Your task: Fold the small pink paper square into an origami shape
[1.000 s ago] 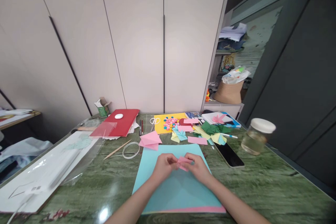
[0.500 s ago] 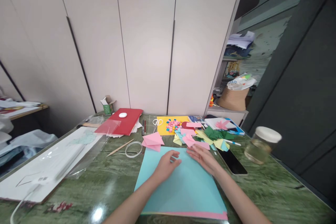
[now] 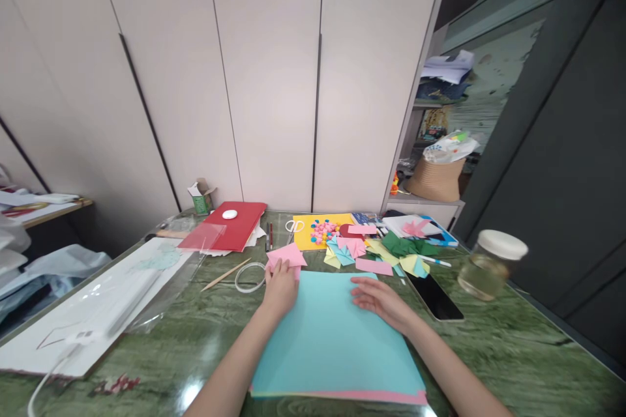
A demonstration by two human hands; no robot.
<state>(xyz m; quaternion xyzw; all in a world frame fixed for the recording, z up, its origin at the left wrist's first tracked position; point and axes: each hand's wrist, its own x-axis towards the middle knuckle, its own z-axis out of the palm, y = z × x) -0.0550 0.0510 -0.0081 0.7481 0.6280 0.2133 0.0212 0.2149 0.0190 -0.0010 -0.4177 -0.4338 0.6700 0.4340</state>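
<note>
My left hand (image 3: pixel 281 292) reaches over the pink paper sheets (image 3: pixel 288 253) at the far left corner of the blue paper stack, its fingers laid on them. The sheets look folded, and the hand covers part of them. My right hand (image 3: pixel 384 303) hovers at the right side of the blue paper (image 3: pixel 337 339), fingers apart and holding nothing. Just beyond it lie a pink paper strip (image 3: pixel 374 266) and a folded pink paper piece (image 3: pixel 352 247). A pink edge shows under the blue sheet at the front.
Scissors (image 3: pixel 295 227), a yellow sheet (image 3: pixel 303 238) with small coloured pieces, and green paper (image 3: pixel 408 245) are at the back. A phone (image 3: pixel 437 298) and lidded jar (image 3: pixel 491 265) stand right. Left are a tape ring (image 3: pixel 237 283), wooden stick (image 3: pixel 225 275) and red folder (image 3: pixel 239 225).
My left hand has moved left from over the blue paper onto the pink sheets. My right hand has drawn back slightly from the paper pieces, where the folded pink piece now sits farther back.
</note>
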